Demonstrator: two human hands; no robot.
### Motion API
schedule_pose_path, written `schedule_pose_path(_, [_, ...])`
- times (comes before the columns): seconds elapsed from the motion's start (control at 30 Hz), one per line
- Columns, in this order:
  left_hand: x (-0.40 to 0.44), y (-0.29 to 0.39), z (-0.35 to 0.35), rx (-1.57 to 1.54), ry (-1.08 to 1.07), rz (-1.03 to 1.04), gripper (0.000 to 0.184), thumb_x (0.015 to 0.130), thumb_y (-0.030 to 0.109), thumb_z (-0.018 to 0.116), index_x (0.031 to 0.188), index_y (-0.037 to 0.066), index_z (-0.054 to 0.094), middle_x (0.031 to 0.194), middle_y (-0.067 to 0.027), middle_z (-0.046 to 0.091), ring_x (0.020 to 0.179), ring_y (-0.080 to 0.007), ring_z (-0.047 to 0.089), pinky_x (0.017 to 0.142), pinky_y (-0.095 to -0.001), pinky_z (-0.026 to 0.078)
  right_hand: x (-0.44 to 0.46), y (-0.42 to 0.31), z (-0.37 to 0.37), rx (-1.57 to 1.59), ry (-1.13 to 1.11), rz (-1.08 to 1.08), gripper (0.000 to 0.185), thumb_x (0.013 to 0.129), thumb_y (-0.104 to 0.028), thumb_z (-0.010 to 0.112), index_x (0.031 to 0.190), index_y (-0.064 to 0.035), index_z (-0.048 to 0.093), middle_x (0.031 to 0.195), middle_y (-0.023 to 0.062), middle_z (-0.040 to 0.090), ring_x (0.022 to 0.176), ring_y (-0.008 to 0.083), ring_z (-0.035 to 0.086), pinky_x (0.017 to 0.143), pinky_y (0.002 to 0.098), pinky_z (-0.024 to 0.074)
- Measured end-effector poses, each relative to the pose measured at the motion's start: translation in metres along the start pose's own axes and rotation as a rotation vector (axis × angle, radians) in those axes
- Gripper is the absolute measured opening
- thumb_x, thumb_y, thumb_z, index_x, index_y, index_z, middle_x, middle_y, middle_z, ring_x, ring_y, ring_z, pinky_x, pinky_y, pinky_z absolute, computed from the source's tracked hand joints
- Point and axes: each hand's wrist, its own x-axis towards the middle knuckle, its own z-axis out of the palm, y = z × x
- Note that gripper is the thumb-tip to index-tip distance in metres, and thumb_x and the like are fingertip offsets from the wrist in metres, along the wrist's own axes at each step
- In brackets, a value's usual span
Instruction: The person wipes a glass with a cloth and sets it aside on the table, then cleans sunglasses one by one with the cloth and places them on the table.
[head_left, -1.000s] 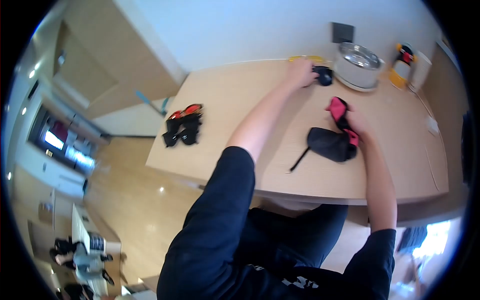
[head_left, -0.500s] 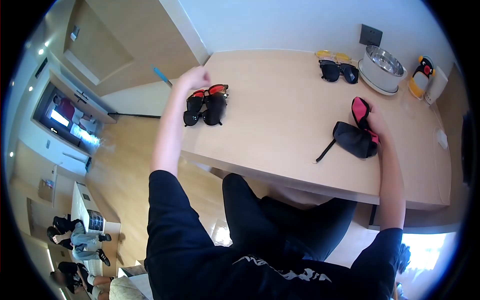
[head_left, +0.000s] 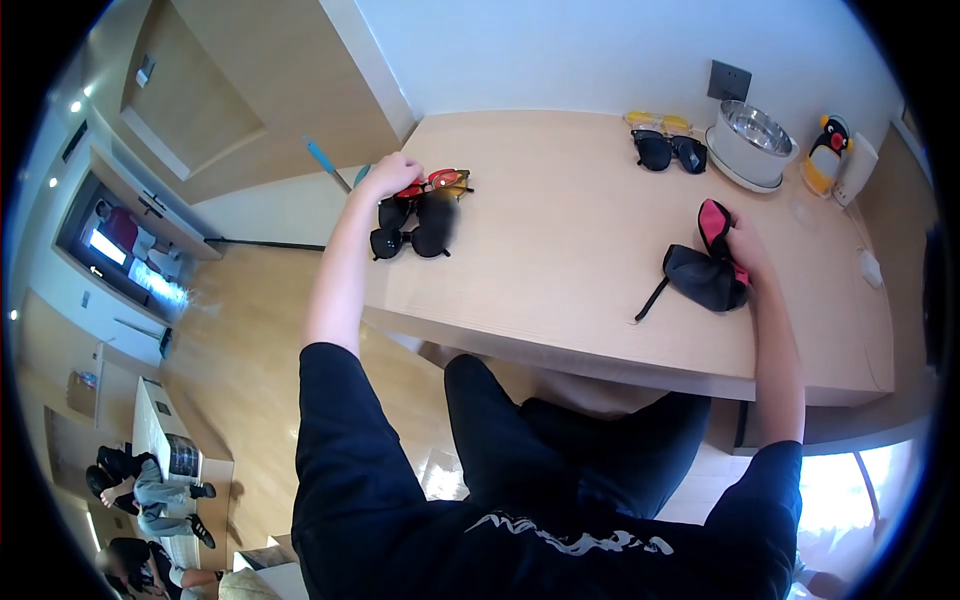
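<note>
Holding w/ R hand (head_left: 746, 243) soft black-and-pink fabric item (head_left: 705, 279) w/ dark cord, R side of pale wood worktop (head_left: 540, 240); w/ grip closed round pink part. At red-lensed sunglasses (head_left: 445, 180), L end, w/ L hand (head_left: 394, 178); can't tell if pinching or only touching. Just nearer: two black-lensed pairs (head_left: 389, 244). By wall: yellow glasses (head_left: 674, 124), black sunglasses (head_left: 654, 153), round white bowl (head_left: 742, 165) adj.

Wall (head_left: 500, 60): pale, twelve o'clock
Desk (head_left: 560, 240): light wood, two o'clock
Floor (head_left: 240, 330): glossy tan, nine o'clock
Ceiling lights (head_left: 76, 106): lit, ten o'clock
White glare (head_left: 845, 495): four o'clock
</note>
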Motion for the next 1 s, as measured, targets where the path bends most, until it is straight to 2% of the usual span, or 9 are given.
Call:
schedule_pose_path(0.17, [0.012, -0.003, -0.006, 0.089, 0.008, 0.097, 0.015, 0.072, 0.016, 0.065, 0.083, 0.006, 0.069, 0.080, -0.0094, 0.067, 0.078, -0.0197, 0.063, 0.072, -0.0318, 0.049, 0.001, -0.001, -0.002, -0.009, -0.024, 0.021, 0.022, 0.082, -0.008, 0.053, 0.102, 0.0003, 0.057, 0.081, -0.0002, 0.059, 0.069, 0.0060, 0.053, 0.060, 0.0199, 0.0429])
schedule_pose_path(0.27, [0.021, 0.002, -0.012, 0.190, -0.211, 0.130, 0.015, 0.071, 0.015, 0.067, 0.083, 0.007, 0.070, 0.080, -0.0091, 0.067, 0.076, -0.0195, 0.063, 0.071, -0.0319, 0.049, 0.000, 0.000, 0.000, -0.013, -0.014, -0.015, 0.023, 0.082, -0.009, 0.054, 0.103, 0.0008, 0.057, 0.081, 0.0006, 0.059, 0.070, 0.0061, 0.053, 0.061, 0.0201, 0.0431])
schedule_pose_path(0.47, [0.027, 0.031, -0.024, 0.252, 0.057, 0.105, 0.011, 0.074, 0.014, 0.065, 0.081, 0.007, 0.070, 0.078, -0.0097, 0.068, 0.072, -0.0199, 0.064, 0.068, -0.0318, 0.049, 0.003, 0.006, -0.008, -0.086, 0.168, -0.068, 0.023, 0.087, -0.017, 0.050, 0.103, -0.0015, 0.057, 0.083, 0.0016, 0.059, 0.070, 0.0073, 0.054, 0.060, 0.0216, 0.0436])
schedule_pose_path(0.53, [0.026, 0.050, -0.037, -0.107, 0.524, 0.102, 0.013, 0.077, 0.015, 0.062, 0.082, 0.004, 0.068, 0.073, -0.0120, 0.067, 0.072, -0.0183, 0.064, 0.066, -0.0310, 0.050, 0.004, 0.008, -0.009, 0.417, 0.201, 0.144, 0.033, 0.092, -0.032, 0.043, 0.108, -0.0066, 0.056, 0.088, 0.0034, 0.060, 0.076, 0.0109, 0.056, 0.065, 0.0240, 0.0455])
schedule_pose_path(0.6, [0.015, 0.092, -0.043, -0.367, 0.525, 0.163, 0.016, 0.083, 0.014, 0.057, 0.086, 0.000, 0.062, 0.080, -0.0130, 0.067, 0.078, -0.0178, 0.064, 0.070, -0.0301, 0.049, 0.000, 0.002, -0.012, 0.657, 0.098, 0.168, 0.039, 0.092, -0.041, 0.041, 0.110, -0.0085, 0.055, 0.093, 0.0051, 0.061, 0.082, 0.0151, 0.058, 0.071, 0.0284, 0.0479])
schedule_pose_path(0.67, [0.007, 0.130, -0.034, -0.973, 0.478, 0.476, 0.014, 0.087, 0.013, 0.054, 0.089, -0.001, 0.056, 0.094, -0.0137, 0.065, 0.090, -0.0170, 0.061, 0.076, -0.0286, 0.046, -0.011, -0.027, 0.008, 1.058, 0.182, 0.092, 0.041, 0.093, -0.041, 0.039, 0.113, -0.0086, 0.053, 0.101, 0.0063, 0.061, 0.091, 0.0182, 0.058, 0.082, 0.0329, 0.0478])
schedule_pose_path(0.8, [-0.026, 0.207, 0.003, -1.213, 0.324, 0.611, 0.012, 0.089, 0.013, 0.052, 0.090, 0.001, 0.054, 0.106, -0.0137, 0.062, 0.100, -0.0169, 0.057, 0.081, -0.0253, 0.043, -0.028, -0.058, 0.033, 1.258, -0.099, -0.159, 0.050, 0.091, -0.046, 0.037, 0.123, -0.0083, 0.046, 0.122, 0.0090, 0.052, 0.111, 0.0253, 0.050, 0.098, 0.0407, 0.0387])
schedule_pose_path(0.9, [-0.047, 0.246, 0.038, -1.441, 0.189, 0.566, 0.011, 0.088, 0.013, 0.054, 0.088, 0.002, 0.056, 0.100, -0.0120, 0.062, 0.098, -0.0129, 0.056, 0.079, -0.0235, 0.043, -0.028, -0.068, 0.044, 1.256, -0.062, -0.237, 0.052, 0.091, -0.047, 0.036, 0.124, -0.0076, 0.044, 0.125, 0.0102, 0.049, 0.113, 0.0261, 0.049, 0.099, 0.0405, 0.0378])
schedule_pose_path(1.0, [-0.069, 0.269, 0.065, -1.364, 0.358, 0.398, 0.010, 0.087, 0.013, 0.055, 0.085, 0.003, 0.057, 0.089, -0.0085, 0.063, 0.085, -0.0109, 0.058, 0.074, -0.0232, 0.044, -0.029, -0.082, 0.063, 1.167, 0.084, -0.196, 0.051, 0.092, -0.047, 0.036, 0.123, -0.0074, 0.044, 0.124, 0.0104, 0.050, 0.111, 0.0243, 0.050, 0.096, 0.0390, 0.0395])
